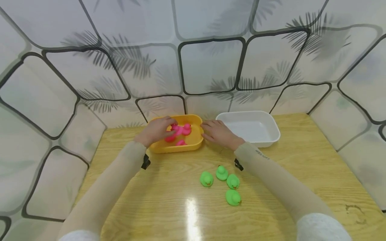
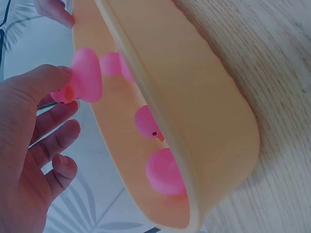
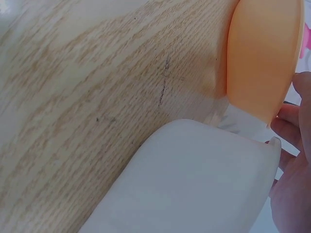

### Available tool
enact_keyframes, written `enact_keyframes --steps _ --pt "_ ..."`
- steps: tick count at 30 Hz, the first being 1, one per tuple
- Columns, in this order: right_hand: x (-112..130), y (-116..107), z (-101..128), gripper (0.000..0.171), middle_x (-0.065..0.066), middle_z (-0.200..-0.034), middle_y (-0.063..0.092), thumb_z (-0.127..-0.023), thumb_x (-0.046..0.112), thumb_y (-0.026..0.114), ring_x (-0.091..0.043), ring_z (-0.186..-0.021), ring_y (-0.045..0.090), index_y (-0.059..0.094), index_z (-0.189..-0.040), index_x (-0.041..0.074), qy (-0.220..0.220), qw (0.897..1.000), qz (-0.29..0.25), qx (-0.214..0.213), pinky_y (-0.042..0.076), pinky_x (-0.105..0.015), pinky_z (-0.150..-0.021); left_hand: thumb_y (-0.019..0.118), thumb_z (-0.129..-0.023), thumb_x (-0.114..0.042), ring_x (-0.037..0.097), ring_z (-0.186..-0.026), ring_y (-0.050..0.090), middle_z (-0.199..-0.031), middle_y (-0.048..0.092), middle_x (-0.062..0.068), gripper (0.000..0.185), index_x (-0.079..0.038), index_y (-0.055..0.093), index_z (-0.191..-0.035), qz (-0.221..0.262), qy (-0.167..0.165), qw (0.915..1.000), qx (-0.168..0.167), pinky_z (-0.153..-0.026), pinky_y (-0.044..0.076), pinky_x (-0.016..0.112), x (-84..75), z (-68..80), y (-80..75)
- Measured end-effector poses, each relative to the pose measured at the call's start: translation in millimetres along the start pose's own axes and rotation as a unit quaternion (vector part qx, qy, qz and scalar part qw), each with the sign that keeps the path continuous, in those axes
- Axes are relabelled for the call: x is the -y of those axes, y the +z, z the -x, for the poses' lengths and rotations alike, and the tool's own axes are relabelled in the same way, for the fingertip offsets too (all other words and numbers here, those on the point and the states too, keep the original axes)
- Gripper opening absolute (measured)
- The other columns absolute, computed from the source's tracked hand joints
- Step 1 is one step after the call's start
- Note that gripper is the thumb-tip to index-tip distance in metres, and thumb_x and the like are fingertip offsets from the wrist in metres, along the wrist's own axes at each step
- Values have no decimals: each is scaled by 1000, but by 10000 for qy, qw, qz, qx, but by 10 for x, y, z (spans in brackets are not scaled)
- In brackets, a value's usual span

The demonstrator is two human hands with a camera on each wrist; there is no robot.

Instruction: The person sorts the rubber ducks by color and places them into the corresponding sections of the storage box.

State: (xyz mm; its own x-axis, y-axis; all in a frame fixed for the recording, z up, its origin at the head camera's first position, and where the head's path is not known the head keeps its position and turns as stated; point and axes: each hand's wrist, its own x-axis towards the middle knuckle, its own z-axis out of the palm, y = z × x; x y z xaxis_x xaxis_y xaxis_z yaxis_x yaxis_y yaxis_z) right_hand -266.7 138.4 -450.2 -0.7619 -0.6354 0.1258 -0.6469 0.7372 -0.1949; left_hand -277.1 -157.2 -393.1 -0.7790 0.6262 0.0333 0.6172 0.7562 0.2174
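My left hand point(image 1: 157, 130) pinches a pink rubber duck point(image 2: 87, 75) between thumb and fingers, just above the rim of the orange-yellow tub point(image 1: 175, 148). Other pink ducks lie in the tub, among them a small one point(image 2: 147, 121) with its beak showing and a rounded one point(image 2: 165, 171) beside it. At the tub's right end, my right hand point(image 1: 220, 133) holds the rim with thumb and fingertips. The right wrist view has this hand point(image 3: 294, 141) between the tub's end and the corner of the white tub point(image 3: 194, 179).
The white tub point(image 1: 272, 139) stands to the right of the orange-yellow one, against the back wall. Several green rubber ducks, one of them at the front point(image 1: 233, 197), sit on the wooden table point(image 1: 163, 194) nearer to me. A patterned cloth wall point(image 1: 211, 67) encloses the table's back and sides.
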Motion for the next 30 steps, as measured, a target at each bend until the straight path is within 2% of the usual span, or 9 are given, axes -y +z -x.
enact_keyframes --steps 7,15,20,30 --pt "37 -9 49 49 -18 -150 55 -107 29 58 -40 -139 49 56 -146 -2 -74 9999 46 53 36 -59 -117 76 -97 -22 29 -98 67 -115 71 10 28 -6 71 -119 -13 -73 9999 102 -92 56 44 -70 63 46" --pt "63 -35 147 49 -19 -148 56 -107 28 58 -40 -138 50 57 -145 -2 -175 9998 17 11 37 -60 -115 74 -99 -22 32 -102 67 -113 71 11 28 -3 70 -119 227 -239 9994 125 -96 54 47 -210 264 68" --pt "66 -47 118 49 -19 -148 56 -108 29 56 -40 -138 49 56 -146 -2 -108 9999 -20 77 36 -60 -116 73 -100 -22 32 -104 67 -114 71 10 29 -4 71 -121 412 -241 9986 232 -96 54 48 -184 300 72" --pt "75 -76 45 48 -19 -147 57 -107 27 59 -40 -136 50 57 -144 -2 92 9997 -220 77 36 -61 -115 74 -98 -21 30 -107 68 -118 72 10 26 -6 74 -119 397 146 9991 43 -95 56 45 -222 243 55"
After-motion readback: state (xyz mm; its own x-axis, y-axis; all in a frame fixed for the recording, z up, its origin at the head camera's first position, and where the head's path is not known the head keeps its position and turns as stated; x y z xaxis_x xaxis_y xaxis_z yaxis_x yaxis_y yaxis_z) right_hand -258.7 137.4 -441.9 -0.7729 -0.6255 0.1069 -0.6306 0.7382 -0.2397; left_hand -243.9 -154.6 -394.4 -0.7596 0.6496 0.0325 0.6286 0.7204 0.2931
